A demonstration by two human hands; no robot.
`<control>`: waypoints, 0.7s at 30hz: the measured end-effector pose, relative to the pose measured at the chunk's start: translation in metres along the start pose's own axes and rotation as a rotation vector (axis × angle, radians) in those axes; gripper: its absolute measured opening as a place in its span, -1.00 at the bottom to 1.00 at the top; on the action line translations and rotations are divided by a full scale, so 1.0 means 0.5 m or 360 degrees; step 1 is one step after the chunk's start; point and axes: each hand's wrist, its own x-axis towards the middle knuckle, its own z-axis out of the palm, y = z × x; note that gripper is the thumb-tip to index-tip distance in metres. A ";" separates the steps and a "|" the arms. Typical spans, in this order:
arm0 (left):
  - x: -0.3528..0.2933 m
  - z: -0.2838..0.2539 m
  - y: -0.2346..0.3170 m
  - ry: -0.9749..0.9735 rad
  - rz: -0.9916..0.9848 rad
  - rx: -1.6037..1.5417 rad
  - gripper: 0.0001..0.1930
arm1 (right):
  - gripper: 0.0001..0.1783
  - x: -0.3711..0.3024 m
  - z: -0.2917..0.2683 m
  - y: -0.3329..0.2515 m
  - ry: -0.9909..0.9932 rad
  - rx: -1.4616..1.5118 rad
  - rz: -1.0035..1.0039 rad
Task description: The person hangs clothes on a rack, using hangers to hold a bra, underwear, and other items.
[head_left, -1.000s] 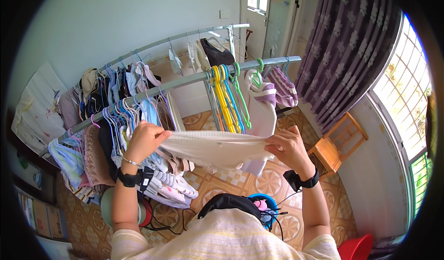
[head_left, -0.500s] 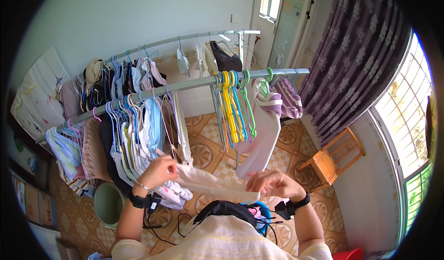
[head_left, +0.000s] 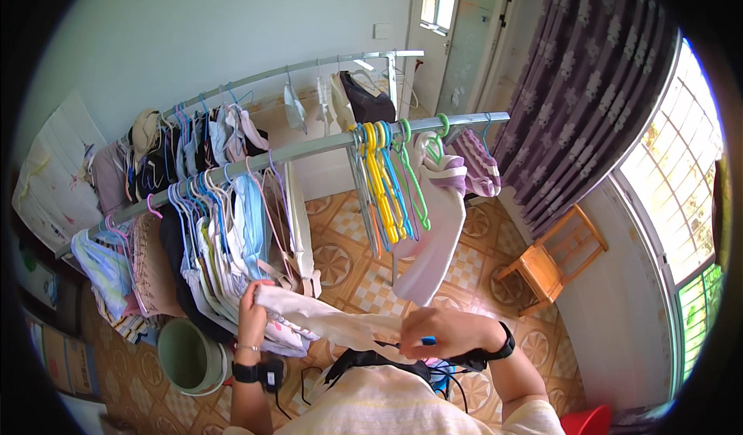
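A cream, soft-looking garment (head_left: 329, 323) stretches slantwise across the front of my body, its exact kind unclear. Its left end is pinched in my left hand (head_left: 251, 315), fingers closed, just beside the hanging clothes. My right hand (head_left: 449, 332), turned with its back up, is closed around the right end and hides part of it. Close past my left hand hang white and light blue clothes (head_left: 248, 226) on thin hangers along the near metal rail (head_left: 309, 147). Yellow hangers (head_left: 377, 187) and a green hanger (head_left: 414, 187) dangle bare from that rail.
A pale green bucket (head_left: 190, 357) stands on the tiled floor at left. Black cables (head_left: 457, 385) hang by my waist. To the right are a wooden chair (head_left: 546, 268) and a purple curtain (head_left: 573, 102). A second rail (head_left: 302, 65) with clothes runs behind.
My left hand has lowered slightly, raising its fingers upright with the garment's end. My right hand has rolled over and moved a little left and down. The view has shifted slightly.
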 end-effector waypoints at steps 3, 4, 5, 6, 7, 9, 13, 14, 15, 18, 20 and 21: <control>-0.034 0.031 0.005 -0.0083 -0.0084 -0.0055 -0.80 | -0.72 0.027 -0.039 0.054 0.0338 -0.0353 0.0179; -0.047 0.038 0.008 -0.0102 -0.0134 0.0004 -0.78 | -0.74 0.059 -0.073 0.065 0.0461 -0.0282 0.0302; -0.055 0.069 0.020 -0.0147 0.0127 0.0218 -0.79 | -0.67 0.073 -0.102 0.113 0.0737 -0.0321 0.0320; -0.053 0.074 -0.013 -0.0159 0.0379 0.0357 -0.85 | -0.68 0.103 -0.143 0.135 0.0859 -0.0325 0.0492; -0.057 0.106 0.005 -0.0205 0.0387 0.0455 -0.87 | -0.70 0.112 -0.173 0.197 0.1155 -0.0322 0.0571; -0.071 0.151 0.039 -0.0295 0.0363 0.0528 -0.87 | -0.69 0.132 -0.230 0.305 0.1513 -0.0446 0.0567; -0.074 0.148 0.038 -0.0197 0.0373 0.0404 -0.86 | -0.68 0.238 -0.264 0.417 0.1697 -0.0815 0.0894; -0.077 0.145 0.047 -0.0174 0.0364 0.0366 -0.85 | -0.68 0.253 -0.264 0.436 0.1704 -0.0820 0.0874; -0.081 0.139 0.051 -0.0191 0.0315 0.0373 -0.83 | -0.69 0.265 -0.261 0.447 0.1813 -0.0830 0.0886; -0.082 0.113 0.043 -0.0184 0.0317 0.0300 -0.82 | -0.61 0.282 -0.284 0.460 0.1835 -0.0691 0.1095; -0.083 0.093 0.037 -0.0146 0.0328 0.0317 -0.82 | -0.47 0.266 -0.305 0.451 0.1308 -0.0317 0.1125; -0.082 0.095 0.035 -0.0187 0.0282 0.0342 -0.82 | -0.50 0.239 -0.312 0.498 0.1416 -0.0342 0.0993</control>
